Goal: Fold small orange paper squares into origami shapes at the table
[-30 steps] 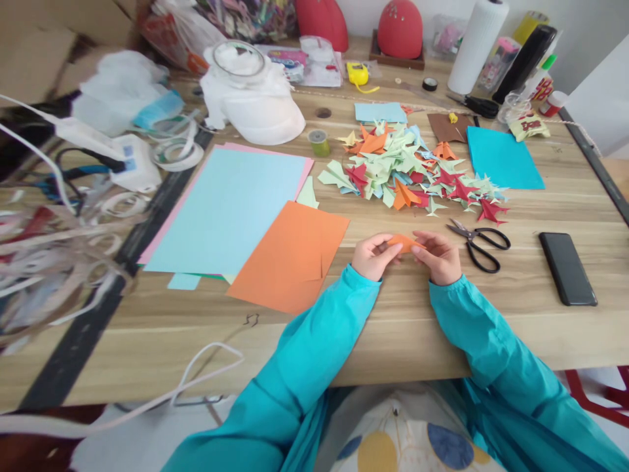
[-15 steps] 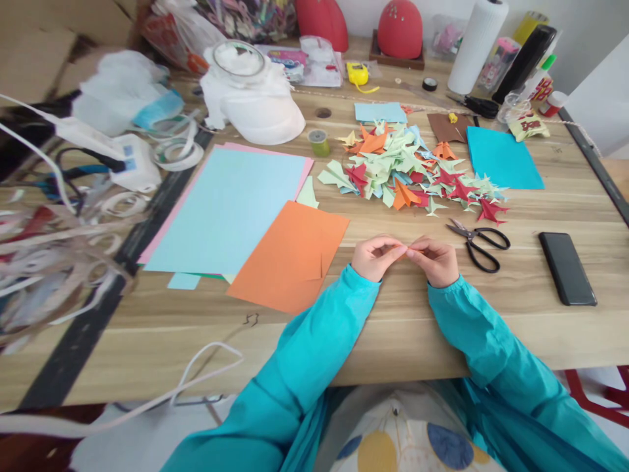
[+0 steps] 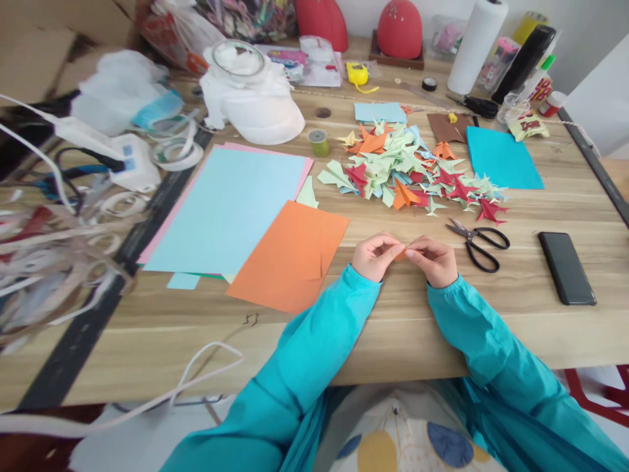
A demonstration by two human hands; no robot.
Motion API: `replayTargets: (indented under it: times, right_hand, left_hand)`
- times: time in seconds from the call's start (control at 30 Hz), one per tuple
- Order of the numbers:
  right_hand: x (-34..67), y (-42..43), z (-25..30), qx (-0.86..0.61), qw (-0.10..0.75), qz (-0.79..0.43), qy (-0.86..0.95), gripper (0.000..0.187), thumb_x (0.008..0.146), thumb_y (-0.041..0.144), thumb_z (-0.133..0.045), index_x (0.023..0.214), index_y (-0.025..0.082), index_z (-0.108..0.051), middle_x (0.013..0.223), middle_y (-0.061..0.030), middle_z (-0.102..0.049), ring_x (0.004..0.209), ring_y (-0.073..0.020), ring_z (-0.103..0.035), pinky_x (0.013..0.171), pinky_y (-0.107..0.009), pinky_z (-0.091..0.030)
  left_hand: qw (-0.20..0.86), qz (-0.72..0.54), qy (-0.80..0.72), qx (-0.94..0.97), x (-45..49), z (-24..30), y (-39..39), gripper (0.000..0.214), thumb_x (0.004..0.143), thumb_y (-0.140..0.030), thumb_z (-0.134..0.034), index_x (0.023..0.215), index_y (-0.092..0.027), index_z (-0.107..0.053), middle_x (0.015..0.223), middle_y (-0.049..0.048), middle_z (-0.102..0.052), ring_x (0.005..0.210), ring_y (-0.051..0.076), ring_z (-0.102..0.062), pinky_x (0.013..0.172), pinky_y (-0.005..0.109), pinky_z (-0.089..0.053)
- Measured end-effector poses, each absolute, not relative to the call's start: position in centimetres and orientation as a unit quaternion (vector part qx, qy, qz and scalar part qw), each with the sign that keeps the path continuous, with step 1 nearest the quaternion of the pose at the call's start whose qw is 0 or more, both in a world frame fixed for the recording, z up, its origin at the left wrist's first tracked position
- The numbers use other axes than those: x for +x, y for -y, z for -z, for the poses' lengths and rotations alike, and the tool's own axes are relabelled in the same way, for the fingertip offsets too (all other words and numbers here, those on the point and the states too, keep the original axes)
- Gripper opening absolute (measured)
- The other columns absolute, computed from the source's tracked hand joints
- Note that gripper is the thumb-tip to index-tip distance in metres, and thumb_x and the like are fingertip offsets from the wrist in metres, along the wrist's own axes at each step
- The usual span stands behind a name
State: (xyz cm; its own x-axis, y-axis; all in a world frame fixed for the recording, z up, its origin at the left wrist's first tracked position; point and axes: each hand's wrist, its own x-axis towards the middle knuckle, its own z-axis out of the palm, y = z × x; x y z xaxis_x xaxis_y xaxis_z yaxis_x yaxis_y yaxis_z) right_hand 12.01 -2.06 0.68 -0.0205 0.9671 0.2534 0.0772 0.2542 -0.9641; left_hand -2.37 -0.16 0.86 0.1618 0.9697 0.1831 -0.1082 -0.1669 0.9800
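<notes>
My left hand (image 3: 374,256) and my right hand (image 3: 433,260) meet above the wooden table, each closed in a pinch on one small piece of orange paper (image 3: 400,254). Fingers cover most of that piece, so its folded shape cannot be made out. To the left lies a larger orange sheet (image 3: 280,262) with a cut near its right edge, overlapping a light blue sheet (image 3: 230,203). Beyond my hands is a heap of folded paper shapes (image 3: 393,157) in pale green, orange, red and blue. Black-handled scissors (image 3: 484,242) rest just right of my right hand.
A black phone (image 3: 567,269) lies at the right. Farther back are a bright blue square (image 3: 504,157), a green spool (image 3: 319,142), a yellow tape measure (image 3: 358,73) and a white cap (image 3: 265,105). A power strip (image 3: 130,160) and tangled cords crowd the left.
More of the small orange paper shows between my fingertips. My hands have shifted only slightly, with the fingertips a little farther apart. Everything else stays put.
</notes>
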Motion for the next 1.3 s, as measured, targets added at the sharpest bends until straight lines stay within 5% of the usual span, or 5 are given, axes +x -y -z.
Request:
replayTargets:
  times: [0.6, 1.3]
  right_hand:
    - [12.12, 1.93, -0.93, -0.434, 0.537, -0.445, 0.571, 0.015, 0.069, 0.032, -0.067, 0.062, 0.019, -0.064, 0.056, 0.0005, -0.054, 0.054, -0.0108, -0.049, 0.053, -0.027, -0.040]
    - [11.71, 2.06, -0.95, -0.482, 0.539, -0.472, 0.504, 0.022, 0.066, 0.035, -0.068, 0.058, 0.016, -0.060, 0.049, 0.0029, -0.051, 0.044, -0.0072, -0.044, 0.044, -0.023, -0.035]
  left_hand:
    - [0.545, -0.509, -0.372, 0.553, -2.72, -0.70, 0.15, 0.017, 0.062, -0.026, -0.070, 0.052, -0.016, -0.060, 0.056, -0.0007, -0.055, 0.054, 0.009, -0.048, 0.053, 0.024, -0.037]
    - [0.530, -0.524, -0.436, 0.504, -2.05, -0.64, 0.41, 0.032, 0.068, -0.039, -0.063, 0.051, -0.014, -0.054, 0.050, -0.0026, -0.049, 0.050, 0.007, -0.042, 0.048, 0.021, -0.035]
